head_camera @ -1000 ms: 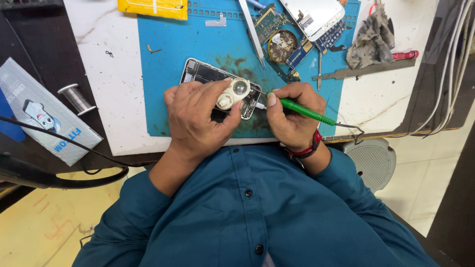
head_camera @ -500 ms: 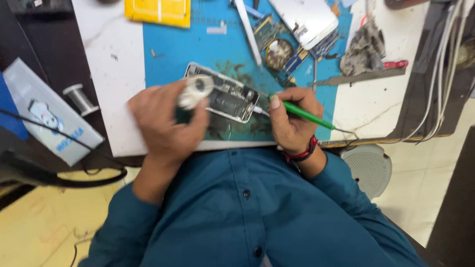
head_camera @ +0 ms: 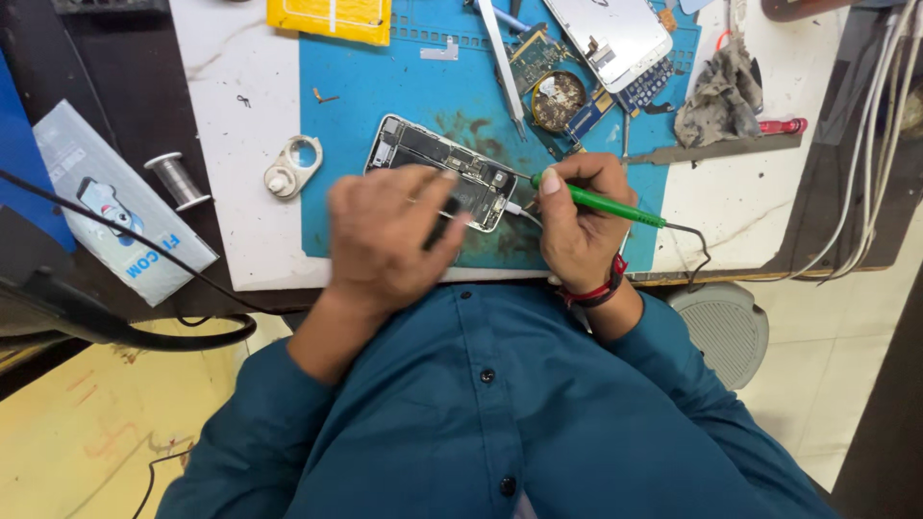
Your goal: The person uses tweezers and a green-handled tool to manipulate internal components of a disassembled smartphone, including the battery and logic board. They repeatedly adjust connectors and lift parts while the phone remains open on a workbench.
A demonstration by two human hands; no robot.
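Note:
An opened phone [head_camera: 433, 159] with its insides showing lies on a blue work mat [head_camera: 385, 86]. My left hand [head_camera: 389, 235] is blurred with motion; its fingers are spread over the phone's near edge and hold nothing. My right hand [head_camera: 577, 226] grips a green-handled soldering iron [head_camera: 606, 207], whose tip points at the phone's right end. A white round eye loupe [head_camera: 291, 165] sits on the white table, left of the mat.
A solder spool [head_camera: 176, 180] and a grey packet [head_camera: 115, 207] lie at the left. On the mat's far side are tweezers [head_camera: 502, 58], a circuit board [head_camera: 558, 96], a detached screen [head_camera: 620, 34] and a yellow pad [head_camera: 332, 17]. A grey rag [head_camera: 721, 91] and white cables [head_camera: 875, 135] are at the right.
My left hand carried the white loupe leftwards, set it down on the table and came back over the phone. The right hand stays on the soldering iron.

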